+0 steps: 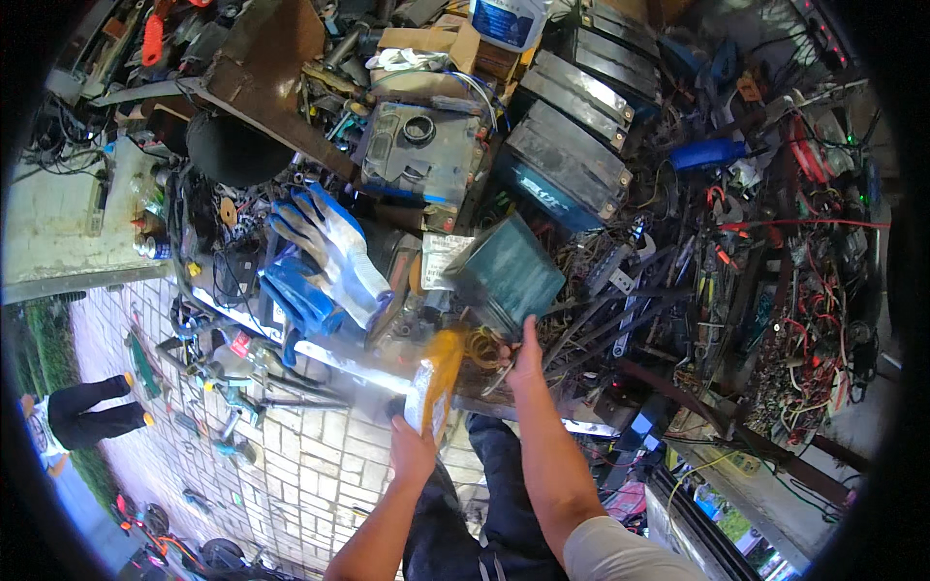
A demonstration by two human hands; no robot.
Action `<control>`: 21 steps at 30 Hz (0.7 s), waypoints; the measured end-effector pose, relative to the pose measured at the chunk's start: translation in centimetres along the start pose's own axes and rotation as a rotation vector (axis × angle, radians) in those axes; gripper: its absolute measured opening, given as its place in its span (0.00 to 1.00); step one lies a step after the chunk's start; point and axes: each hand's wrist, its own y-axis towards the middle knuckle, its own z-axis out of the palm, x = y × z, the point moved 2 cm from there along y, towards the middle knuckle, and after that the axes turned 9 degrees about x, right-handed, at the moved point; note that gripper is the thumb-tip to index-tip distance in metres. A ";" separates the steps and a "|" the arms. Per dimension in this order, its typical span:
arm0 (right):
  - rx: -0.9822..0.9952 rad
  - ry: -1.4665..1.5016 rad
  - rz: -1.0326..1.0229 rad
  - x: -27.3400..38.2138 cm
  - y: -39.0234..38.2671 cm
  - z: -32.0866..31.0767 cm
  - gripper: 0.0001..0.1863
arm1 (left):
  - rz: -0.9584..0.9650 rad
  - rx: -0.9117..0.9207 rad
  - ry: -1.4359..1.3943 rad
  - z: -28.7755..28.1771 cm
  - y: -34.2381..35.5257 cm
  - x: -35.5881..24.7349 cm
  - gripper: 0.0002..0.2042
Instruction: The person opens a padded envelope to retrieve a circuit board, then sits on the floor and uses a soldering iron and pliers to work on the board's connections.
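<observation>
My left hand [414, 453] is wrapped round a yellow-and-white long object [434, 385]; motion blurs it, and its kind does not show. My right hand [526, 360] grips the near corner of a dark teal box-shaped case [511, 271], thumb up along its side and fingers partly hidden below. The case sits tilted over the bench clutter. Close to my right fingers is a yellowish coil [481, 346]. To the left of the case lie a white-and-blue work glove [339, 254] and a blue glove-like piece [298, 295].
Dark batteries [567, 165] stand in a row behind the case, beside a dusty grey housing [422, 150]. Tangled wires and tools [804, 349] crowd the right. Below the bench edge, tools lie on the paving [291, 445]. Another person [87, 416] stands at far left.
</observation>
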 end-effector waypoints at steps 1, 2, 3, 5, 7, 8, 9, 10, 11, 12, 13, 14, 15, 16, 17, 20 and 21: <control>0.030 -0.013 0.011 2.0 -1.9 1.7 0.30 | 0.004 -0.016 -0.001 0.1 0.1 0.3 0.21; 0.055 -0.023 0.019 4.2 -3.3 3.4 0.31 | 0.010 -0.029 0.001 0.3 0.0 0.5 0.21; 0.068 0.041 0.005 6.4 -3.0 3.6 0.32 | 0.013 -0.026 0.000 0.5 -0.1 0.4 0.21; 0.130 0.101 -0.044 11.4 -2.2 4.2 0.32 | 0.015 -0.027 -0.003 0.6 -0.2 0.4 0.20; 0.157 0.024 -0.083 16.5 -1.2 4.5 0.31 | 0.068 -0.066 -0.027 0.5 0.2 0.5 0.20; 0.132 -0.047 -0.077 18.3 -0.5 3.9 0.29 | 0.088 -0.082 -0.034 0.6 0.4 0.8 0.21; 0.172 -0.114 -0.051 18.9 -0.4 3.8 0.28 | 0.117 -0.070 -0.053 0.4 0.8 1.1 0.20; 0.212 -0.178 -0.021 18.9 -0.6 3.7 0.27 | 0.137 -0.088 -0.114 0.4 1.2 1.5 0.21; 0.217 -0.176 -0.007 18.8 -0.6 3.8 0.25 | 0.126 -0.061 -0.107 -0.1 1.3 1.5 0.24; 0.153 -0.166 -0.029 18.4 -1.0 4.4 0.22 | 0.117 -0.037 -0.106 -0.4 1.4 1.5 0.27; 0.162 -0.145 -0.039 18.4 -0.6 3.8 0.22 | 0.134 -0.033 -0.128 -0.7 1.4 1.3 0.28; 0.170 -0.124 -0.050 18.5 -0.2 3.2 0.22 | 0.153 -0.029 -0.150 -0.9 1.3 1.1 0.29; 0.159 -0.089 -0.043 18.3 -0.3 3.6 0.24 | 0.169 -0.028 -0.174 -1.1 1.3 1.1 0.29; 0.193 -0.069 -0.019 18.2 -0.5 3.7 0.23 | 0.180 -0.012 -0.195 -1.2 1.3 1.2 0.30; 0.149 -0.064 -0.011 18.2 -0.7 3.8 0.21 | 0.194 0.004 -0.217 -1.3 1.3 1.4 0.30; 0.256 -0.010 0.031 19.3 -1.8 2.4 0.15 | 0.258 0.055 -0.270 -0.7 1.2 1.5 0.30; 0.235 0.091 0.035 18.6 -3.6 3.0 0.10 | 0.267 0.067 -0.282 -0.8 0.7 1.5 0.29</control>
